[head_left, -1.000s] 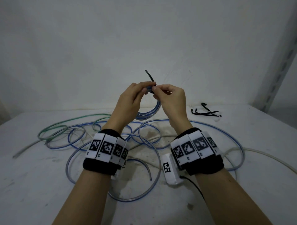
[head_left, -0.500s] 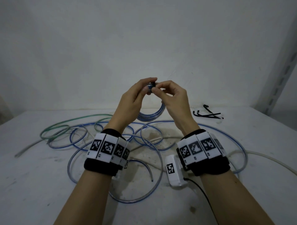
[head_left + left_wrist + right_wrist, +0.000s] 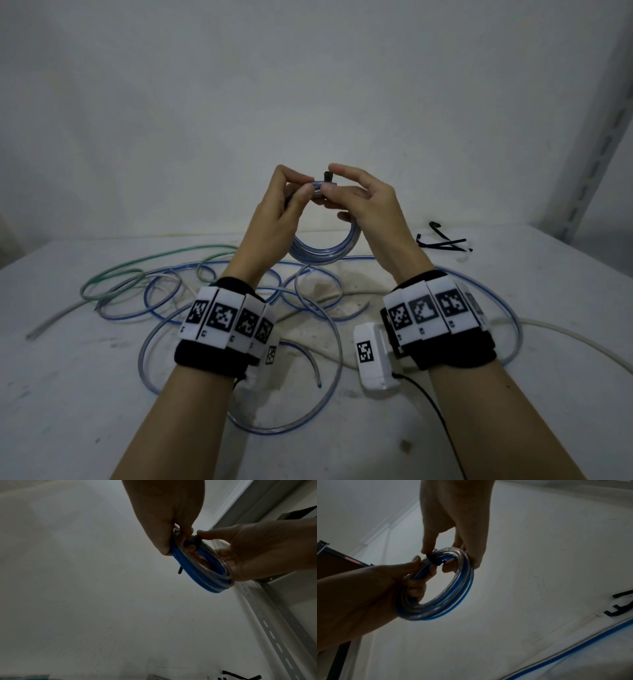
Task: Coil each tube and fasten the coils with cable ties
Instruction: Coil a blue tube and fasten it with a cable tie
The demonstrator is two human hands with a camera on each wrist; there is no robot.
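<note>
I hold a small coil of clear-and-blue tube upright above the table, between both hands. A black cable tie wraps the top of the coil. My left hand grips the coil's upper left arc, thumb in front and fingers behind. My right hand pinches the coil at the tie, with the index fingertip on the tie's head and the thumb inside the ring. In the left wrist view the tie crosses the coil and a short black tail sticks out below.
Loose tubes sprawl over the white table: a green one at the left, blue-clear loops under my wrists, a white one at the right. Spare black cable ties lie at the back right, near a metal shelf upright.
The tie's long tail, which stuck up above my fingers a second ago, no longer shows there. Both hands have risen a little and my right fingers have shifted onto the tie's head.
</note>
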